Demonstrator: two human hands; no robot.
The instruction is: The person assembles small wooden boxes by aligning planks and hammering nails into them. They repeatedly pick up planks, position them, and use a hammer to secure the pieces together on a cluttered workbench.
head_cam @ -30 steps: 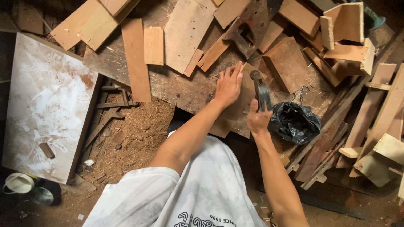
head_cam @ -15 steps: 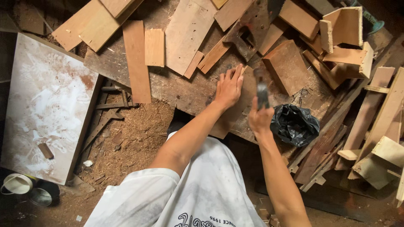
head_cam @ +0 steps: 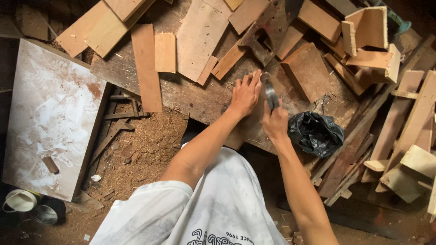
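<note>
My right hand [head_cam: 275,122] grips the handle of a hammer [head_cam: 269,90], whose metal head points away from me, just right of my left fingertips. My left hand [head_cam: 245,94] lies flat, fingers spread, on a worn wooden plank [head_cam: 200,97] of the workbench. A small dark piece sits near the hammer head; what it is I cannot tell. Both forearms reach forward from my white shirt.
Offcuts of wood [head_cam: 146,63] and small open wooden boxes [head_cam: 369,31] litter the bench. A handsaw [head_cam: 268,27] lies at the top. A black plastic bag [head_cam: 315,132] sits right of my right hand. A white-stained board [head_cam: 50,118], sawdust and tins [head_cam: 20,200] are at left.
The hammer in my right hand has moved up and forward, close beside my left fingertips. My left hand stays pressed on the plank.
</note>
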